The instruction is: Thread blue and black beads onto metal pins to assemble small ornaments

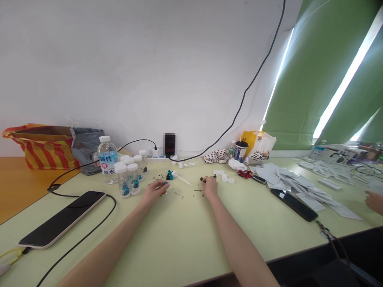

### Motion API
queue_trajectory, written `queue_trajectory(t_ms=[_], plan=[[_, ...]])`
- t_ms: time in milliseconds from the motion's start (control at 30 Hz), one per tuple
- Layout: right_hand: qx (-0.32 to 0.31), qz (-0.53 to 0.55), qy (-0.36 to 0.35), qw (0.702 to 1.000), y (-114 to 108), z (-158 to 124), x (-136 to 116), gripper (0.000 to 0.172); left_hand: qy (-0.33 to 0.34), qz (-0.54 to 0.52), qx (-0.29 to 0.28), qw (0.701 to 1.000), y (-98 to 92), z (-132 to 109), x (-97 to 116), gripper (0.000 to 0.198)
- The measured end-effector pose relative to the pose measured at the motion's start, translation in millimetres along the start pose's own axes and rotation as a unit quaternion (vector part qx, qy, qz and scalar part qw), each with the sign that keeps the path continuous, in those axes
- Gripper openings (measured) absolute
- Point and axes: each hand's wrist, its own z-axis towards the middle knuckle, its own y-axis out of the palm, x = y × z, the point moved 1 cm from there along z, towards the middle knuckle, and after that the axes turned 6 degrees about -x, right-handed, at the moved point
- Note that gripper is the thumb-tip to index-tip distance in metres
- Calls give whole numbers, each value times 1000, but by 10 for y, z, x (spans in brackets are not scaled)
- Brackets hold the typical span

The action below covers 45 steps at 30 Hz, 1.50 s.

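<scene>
My left hand [155, 189] is closed with its fingertips on a small blue piece [166, 183], low over the pale green table [185, 235]. Beside it lies a cluster of small blue and black pieces [170, 175]. Thin metal pins [178, 194] are scattered between the hands. My right hand [210, 185] reaches down among small dark parts [202, 179], its fingers pinched together; what they grip is too small to make out. Left of my left hand stand several clear tubes [123, 183] with white caps and blue pieces inside. Loose white caps [224, 179] lie right of my right hand.
A water bottle [107, 159], a phone [64, 219] and a black cable [101, 222] lie to the left. Rightward are red-handled pliers [245, 173], a dark phone [294, 204] and piled white papers [287, 179]. Another person's hand [374, 202] shows at the right edge.
</scene>
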Motion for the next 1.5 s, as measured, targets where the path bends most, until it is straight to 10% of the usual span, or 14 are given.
queue_trajectory(t_ms=[400, 700, 1500], plan=[[70, 135, -120, 981, -170, -145, -386, 14, -6, -36, -28, 999, -22, 47, -89, 17], [-48, 222, -311, 923, 116, -457, -797, 13, 17, -39, -80, 996, 44, 9, -48, 11], [-49, 273, -303, 912, 214, -482, -833, 11, 23, -32, -117, 992, 51, -16, 6, 8]])
